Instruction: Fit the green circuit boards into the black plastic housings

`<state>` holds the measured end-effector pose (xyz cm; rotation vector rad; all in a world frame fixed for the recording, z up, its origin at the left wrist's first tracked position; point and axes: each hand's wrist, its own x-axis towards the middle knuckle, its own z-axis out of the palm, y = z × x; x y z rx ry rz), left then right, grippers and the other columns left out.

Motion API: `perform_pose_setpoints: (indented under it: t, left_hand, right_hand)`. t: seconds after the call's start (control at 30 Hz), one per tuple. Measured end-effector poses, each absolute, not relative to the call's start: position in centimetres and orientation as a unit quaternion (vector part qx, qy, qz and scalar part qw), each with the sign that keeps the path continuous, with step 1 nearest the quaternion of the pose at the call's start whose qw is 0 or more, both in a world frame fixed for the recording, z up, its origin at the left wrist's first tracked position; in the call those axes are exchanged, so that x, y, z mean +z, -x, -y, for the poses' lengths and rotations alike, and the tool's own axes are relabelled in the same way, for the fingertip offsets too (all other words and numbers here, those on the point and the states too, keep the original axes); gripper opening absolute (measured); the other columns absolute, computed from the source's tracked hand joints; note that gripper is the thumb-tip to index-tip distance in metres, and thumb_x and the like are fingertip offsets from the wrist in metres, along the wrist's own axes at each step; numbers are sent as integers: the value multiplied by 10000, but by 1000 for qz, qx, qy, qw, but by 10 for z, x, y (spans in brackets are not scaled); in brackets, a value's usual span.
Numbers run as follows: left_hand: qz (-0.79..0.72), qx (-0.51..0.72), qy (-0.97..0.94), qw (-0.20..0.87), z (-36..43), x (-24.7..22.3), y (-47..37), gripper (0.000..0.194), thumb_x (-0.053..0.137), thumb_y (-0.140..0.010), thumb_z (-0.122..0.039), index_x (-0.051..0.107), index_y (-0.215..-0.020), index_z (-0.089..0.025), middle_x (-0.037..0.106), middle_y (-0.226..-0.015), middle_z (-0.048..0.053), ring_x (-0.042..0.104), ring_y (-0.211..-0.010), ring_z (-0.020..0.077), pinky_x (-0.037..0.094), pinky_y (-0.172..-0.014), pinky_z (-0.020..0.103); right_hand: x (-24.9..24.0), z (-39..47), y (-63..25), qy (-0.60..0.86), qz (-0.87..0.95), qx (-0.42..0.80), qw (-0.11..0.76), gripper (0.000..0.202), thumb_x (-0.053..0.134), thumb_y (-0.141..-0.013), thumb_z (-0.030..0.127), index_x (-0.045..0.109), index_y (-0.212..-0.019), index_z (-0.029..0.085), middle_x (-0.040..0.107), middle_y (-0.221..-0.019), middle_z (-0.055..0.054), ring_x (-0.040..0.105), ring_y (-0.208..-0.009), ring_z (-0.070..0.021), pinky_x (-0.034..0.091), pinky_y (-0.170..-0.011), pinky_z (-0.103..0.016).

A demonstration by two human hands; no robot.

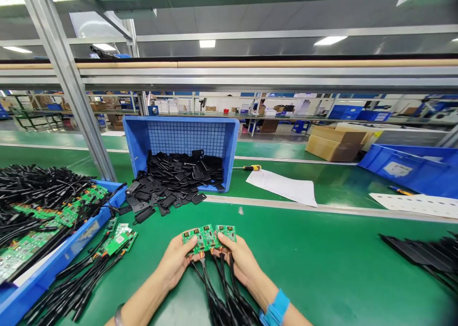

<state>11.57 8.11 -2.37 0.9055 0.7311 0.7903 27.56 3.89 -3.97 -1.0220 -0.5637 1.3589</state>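
Fingers (192, 243) of the left hand (176, 260) and right hand (244, 260) pinch green circuit boards (206, 236) whose black cables (233, 301) trail over the surface (322, 259).

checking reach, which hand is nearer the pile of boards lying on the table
Left. The left hand is right of the board pile; the right hand is farther right.
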Motion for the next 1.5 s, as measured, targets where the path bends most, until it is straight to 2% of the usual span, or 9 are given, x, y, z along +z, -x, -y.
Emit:
perform_pose_setpoints:
  t: [0.13,0.27,0.43,0.7,0.9,1.03,1.2,1.33,1.5]
  left_hand:
    - [-331,360,-454,745,-80,-27,-118,410,780,-647,-391,667,-921,-108,710,-891,103,647,-736,161,527,-669,253]
    - [-367,360,-527,677,-77,-35,-124,396,763,-639,-445,667,-790,-91,694,-700,72,625,-613,151,484,-548,218]
    - [-406,399,-593,570,-73,-36,-131,393,707,-687,-475,677,-719,-84,676,-653,66,596,-534,136,457,-491,209]
    - [-304,340,-418,786,-79,-23,-120,385,780,-662,-319,670,-969,-115,703,-975,114,674,-779,165,538,-714,236]
    - [-306,332,-402,797,-84,-22,-117,329,771,-674,-336,701,-864,-76,712,-815,115,625,-594,103,507,-561,177]
    - [-335,338,-437,763,-79,-22,-120,366,781,-648,-380,703,-860,-92,703,-768,89,610,-589,105,493,-552,185]
    - [-343,352,-496,716,-74,-19,-123,381,778,-629,-418,717,-820,-94,693,-723,65,571,-595,97,472,-601,198]
    - [-303,338,-541,709,-75,-22,-123,414,789,-616,-342,712,-938,-93,718,-801,94,610,-650,136,474,-646,230]
    - [-350,382,-605,605,-68,-32,-129,274,703,-698,-274,720,-923,-118,729,-878,108,666,-800,231,511,-767,312]
  right_hand:
    - [-39,-34,-263,443,312,574,613,374,810,-605,425,682,-807,137,697,-710,-48,617,-591,-155,503,-576,-263]
    - [-43,-31,-255,489,354,477,639,321,794,-616,422,651,-685,144,661,-627,-15,565,-546,-136,468,-529,-238]
    - [-40,-30,-253,541,405,349,649,280,730,-680,422,675,-704,149,683,-679,-39,576,-612,-168,461,-571,-255]
    - [-39,-34,-258,439,235,549,672,353,799,-589,413,678,-759,129,701,-680,-53,633,-623,-203,495,-606,-301]
    - [-40,-32,-258,392,161,608,671,353,839,-537,360,669,-757,142,714,-733,-57,662,-713,-229,514,-674,-328]
    - [-40,-31,-255,385,205,597,673,351,789,-625,421,681,-809,143,716,-765,-62,656,-751,-224,506,-708,-328]
    - [-38,-29,-249,443,334,507,659,331,812,-624,350,685,-853,148,718,-825,-47,629,-755,-193,482,-728,-294]
    - [-40,-28,-248,470,337,467,670,322,783,-649,404,679,-816,150,703,-757,-38,607,-688,-184,476,-660,-282]
    - [-45,-27,-246,504,347,403,681,309,764,-667,415,673,-802,152,694,-760,-47,601,-691,-189,480,-652,-283]
